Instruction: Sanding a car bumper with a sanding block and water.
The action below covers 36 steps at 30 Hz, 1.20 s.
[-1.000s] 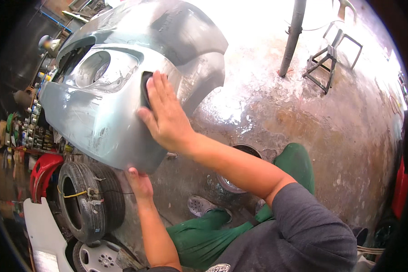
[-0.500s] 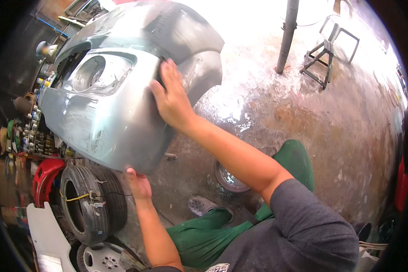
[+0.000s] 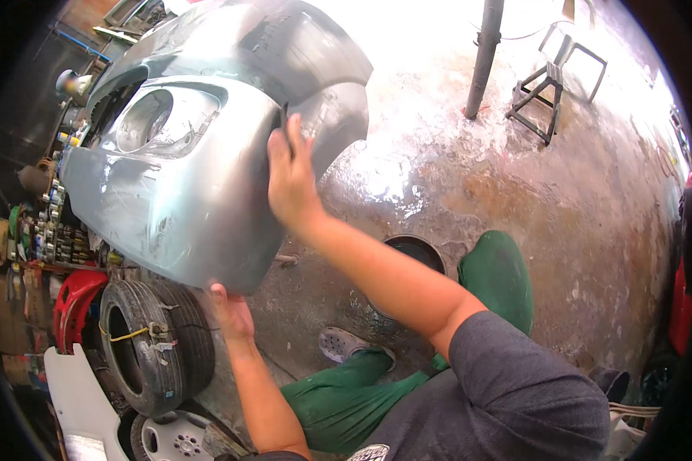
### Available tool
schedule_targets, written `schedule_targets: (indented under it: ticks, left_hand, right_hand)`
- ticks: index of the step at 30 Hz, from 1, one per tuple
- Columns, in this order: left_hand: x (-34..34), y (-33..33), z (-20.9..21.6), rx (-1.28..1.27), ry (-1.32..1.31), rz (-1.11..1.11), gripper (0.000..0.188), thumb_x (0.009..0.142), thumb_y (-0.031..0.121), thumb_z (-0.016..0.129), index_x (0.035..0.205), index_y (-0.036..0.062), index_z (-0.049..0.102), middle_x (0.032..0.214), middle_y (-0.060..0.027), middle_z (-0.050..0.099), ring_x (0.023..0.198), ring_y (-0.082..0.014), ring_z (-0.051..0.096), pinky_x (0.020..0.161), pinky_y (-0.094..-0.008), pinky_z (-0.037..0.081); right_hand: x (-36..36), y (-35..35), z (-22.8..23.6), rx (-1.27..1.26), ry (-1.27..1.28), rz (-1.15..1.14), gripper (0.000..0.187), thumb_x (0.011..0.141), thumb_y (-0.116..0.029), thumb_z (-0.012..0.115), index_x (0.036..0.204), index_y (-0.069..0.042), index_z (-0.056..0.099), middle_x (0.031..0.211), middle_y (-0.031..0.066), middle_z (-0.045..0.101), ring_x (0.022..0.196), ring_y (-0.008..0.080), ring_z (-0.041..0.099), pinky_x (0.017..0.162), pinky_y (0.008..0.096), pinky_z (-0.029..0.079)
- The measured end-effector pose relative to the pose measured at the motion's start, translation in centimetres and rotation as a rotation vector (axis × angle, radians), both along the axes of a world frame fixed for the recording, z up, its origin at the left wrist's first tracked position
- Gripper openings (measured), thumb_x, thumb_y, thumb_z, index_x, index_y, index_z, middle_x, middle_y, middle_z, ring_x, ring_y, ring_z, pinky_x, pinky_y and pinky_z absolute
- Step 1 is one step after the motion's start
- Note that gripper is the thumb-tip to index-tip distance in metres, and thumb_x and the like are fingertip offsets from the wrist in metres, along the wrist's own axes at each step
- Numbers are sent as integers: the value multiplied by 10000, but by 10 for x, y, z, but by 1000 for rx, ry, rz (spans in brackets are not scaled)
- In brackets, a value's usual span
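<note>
A silvery-grey car bumper (image 3: 207,200), wet and glossy, with a round fog-lamp opening, stands at the upper left. My left hand (image 3: 233,313) grips its lower edge, thumb up on the outside; some fingers are hidden behind it. My right hand (image 3: 294,180) presses along the bumper's side near the corner, fingers stretched together toward the far end. Between those fingers and the surface shows the edge of a thin dark sheet (image 3: 284,117), mostly hidden by the hand.
A dark round bucket (image 3: 437,253) stands on the wet floor beside my knee. Tyres (image 3: 181,346), a wheel cover (image 3: 184,439) and a red car part (image 3: 73,307) lie at the lower left. Farther off are a dark post (image 3: 484,61) and a metal stool (image 3: 542,96).
My right hand has slid slightly down the bumper side toward me and turned more edge-on. My left hand keeps its hold on the lower edge.
</note>
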<state>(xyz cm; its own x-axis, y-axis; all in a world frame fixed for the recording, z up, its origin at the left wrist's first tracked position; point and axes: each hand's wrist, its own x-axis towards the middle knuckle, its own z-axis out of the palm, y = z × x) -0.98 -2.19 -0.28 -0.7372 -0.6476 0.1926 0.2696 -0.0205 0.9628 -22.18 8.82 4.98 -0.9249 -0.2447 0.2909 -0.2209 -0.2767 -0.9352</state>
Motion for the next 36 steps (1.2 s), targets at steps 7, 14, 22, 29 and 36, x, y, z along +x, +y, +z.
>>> schedule_targets:
  ticks: [7,14,22,29,36]
  left_hand:
    - [9,-12,-4,28,-4,-27,791,899,585,629,1461,71,418,1454,-59,491,1329,-213,474,1089,-378,396]
    - [-3,-2,0,20,-4,42,823,872,599,658,1458,71,423,1448,-49,497,1328,-211,475,1089,-375,391]
    - [5,-7,0,-5,-12,25,849,867,630,641,1462,68,415,1450,-57,488,1332,-216,467,1085,-381,393]
    - [-1,2,8,-24,-32,-9,836,883,630,618,1462,64,410,1458,-68,477,1344,-222,454,1098,-387,388]
    - [0,-1,0,-9,-8,29,828,886,603,631,1468,61,399,1480,-74,455,1363,-236,436,1109,-406,384]
  right_hand:
    - [86,10,-35,91,328,24,703,1035,-362,438,1525,76,186,1599,285,165,1510,408,69,1224,468,24]
    - [-97,8,-78,443,260,-273,665,1024,-393,432,1486,65,300,1552,318,253,1468,444,213,1202,546,100]
    - [48,29,-77,474,671,-107,555,972,-329,541,1426,-19,468,1525,167,403,1459,316,296,1206,548,102]
    - [-12,41,-59,665,513,-267,535,951,-331,556,1369,1,513,1479,149,450,1424,320,314,1190,566,141]
    - [101,54,-51,487,586,10,552,930,-252,581,1366,68,475,1498,209,402,1385,342,380,1175,542,204]
